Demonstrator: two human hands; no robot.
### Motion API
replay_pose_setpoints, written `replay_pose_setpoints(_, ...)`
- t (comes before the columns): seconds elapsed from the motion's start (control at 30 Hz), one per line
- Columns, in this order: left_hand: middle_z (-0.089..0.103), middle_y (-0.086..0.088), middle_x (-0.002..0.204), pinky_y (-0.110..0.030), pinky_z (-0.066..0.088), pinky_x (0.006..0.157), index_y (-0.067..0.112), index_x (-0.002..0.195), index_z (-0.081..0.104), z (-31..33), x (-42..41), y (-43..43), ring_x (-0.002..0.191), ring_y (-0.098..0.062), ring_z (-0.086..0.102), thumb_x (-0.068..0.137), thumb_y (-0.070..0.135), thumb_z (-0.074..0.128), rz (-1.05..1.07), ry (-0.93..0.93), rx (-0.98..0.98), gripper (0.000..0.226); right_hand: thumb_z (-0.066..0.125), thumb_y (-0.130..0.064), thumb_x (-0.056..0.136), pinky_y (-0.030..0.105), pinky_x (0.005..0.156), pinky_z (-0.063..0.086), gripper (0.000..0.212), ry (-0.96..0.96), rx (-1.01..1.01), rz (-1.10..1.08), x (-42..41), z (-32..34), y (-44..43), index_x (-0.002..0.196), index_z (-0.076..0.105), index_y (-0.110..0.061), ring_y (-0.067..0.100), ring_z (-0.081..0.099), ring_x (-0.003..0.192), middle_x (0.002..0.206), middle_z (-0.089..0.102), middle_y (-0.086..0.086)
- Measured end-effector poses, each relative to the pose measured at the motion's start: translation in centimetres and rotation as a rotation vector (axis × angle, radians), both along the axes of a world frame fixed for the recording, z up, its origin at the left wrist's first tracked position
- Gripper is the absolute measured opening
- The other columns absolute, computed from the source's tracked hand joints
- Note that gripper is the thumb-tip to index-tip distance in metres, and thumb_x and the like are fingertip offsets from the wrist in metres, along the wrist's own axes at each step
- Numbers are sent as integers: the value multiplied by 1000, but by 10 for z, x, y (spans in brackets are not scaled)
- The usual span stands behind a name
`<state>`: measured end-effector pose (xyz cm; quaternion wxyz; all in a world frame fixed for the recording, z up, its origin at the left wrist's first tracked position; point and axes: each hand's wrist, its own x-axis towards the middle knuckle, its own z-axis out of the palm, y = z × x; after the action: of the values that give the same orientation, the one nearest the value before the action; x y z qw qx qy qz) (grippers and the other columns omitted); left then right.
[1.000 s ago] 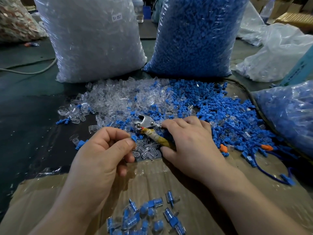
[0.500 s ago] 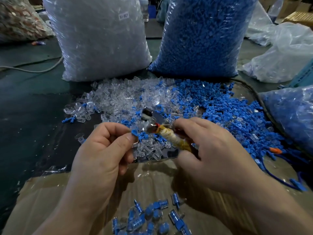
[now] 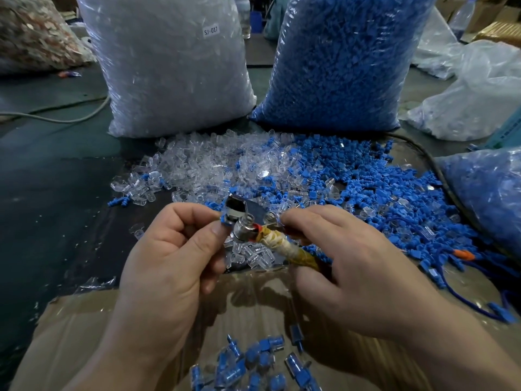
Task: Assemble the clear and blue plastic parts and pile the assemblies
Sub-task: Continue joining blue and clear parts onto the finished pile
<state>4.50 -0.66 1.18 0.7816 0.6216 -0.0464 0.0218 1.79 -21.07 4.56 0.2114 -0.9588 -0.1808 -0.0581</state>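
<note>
A worker's left hand point(image 3: 169, 266) and right hand point(image 3: 363, 277) are showing bare, forearms point(image 3: 465, 359) going uncovered to the lower edge of view, nails point(image 3: 216, 229) looking short and plain.

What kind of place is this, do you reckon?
Probably a small factory's hand-assembly station: bulk sack of clear parts, sack of blue parts, loose parts heaped in front, and finished assemblies piled on cardboard.

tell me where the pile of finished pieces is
In the head view the pile of finished pieces sits bottom centre on the cardboard, below the left hand and right hand.
</note>
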Motion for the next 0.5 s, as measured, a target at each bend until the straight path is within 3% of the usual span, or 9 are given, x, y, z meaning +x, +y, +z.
replay_pose_setpoints(0.13,59,-1,61,-16,37,36,31,79,71,-1,0,2,49,-8,52,79,21,77,5,-25,28,11,32,-54,80,16,88,38,57,4,-36,24,2,0,1,134,42,-38,-3,43,104,112,50,-24)
replay_pose_setpoints(0.33,58,2,58,-16,38,38,32,84,71,-6,0,2,48,-8,52,80,24,68,1,-88,103,9,41,-50,82,28,80,48,62,-38,-93,-2,3,-2,3,136,55,-21,11,54,92,100,63,-12)
replay_pose_setpoints(0.5,60,5,61,-15,39,39,33,88,70,-11,2,6,50,-6,53,77,32,75,5,-121,155,12,40,-51,79,28,74,48,63,-36,-81,-16,4,-1,4,132,59,-23,11,55,84,90,62,-13)
